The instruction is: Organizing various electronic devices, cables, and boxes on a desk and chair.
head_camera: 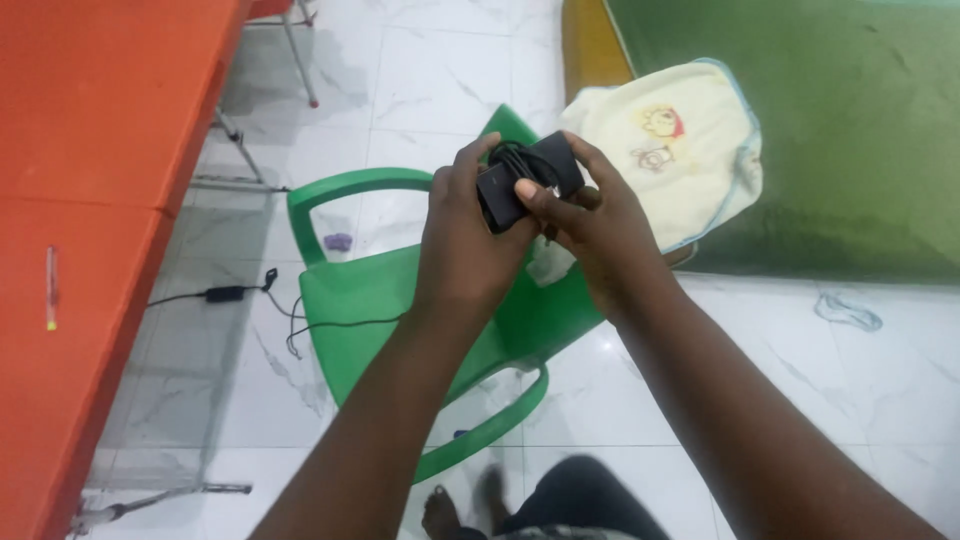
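Observation:
Both my hands hold a small black boxy device (520, 185) with a black cable wound around it, raised above a green plastic chair (360, 290). My left hand (465, 240) grips its left side from below. My right hand (595, 220) clasps its right side, thumb pressed on the front face. A thin black cable trails from near my left wrist across the chair seat.
An orange table (90, 200) runs along the left. A black power adapter (225, 293) with its cord lies on the white tiled floor. A cream cloth (680, 140) with a cartoon print lies on a green mat (850, 130). My feet show at the bottom.

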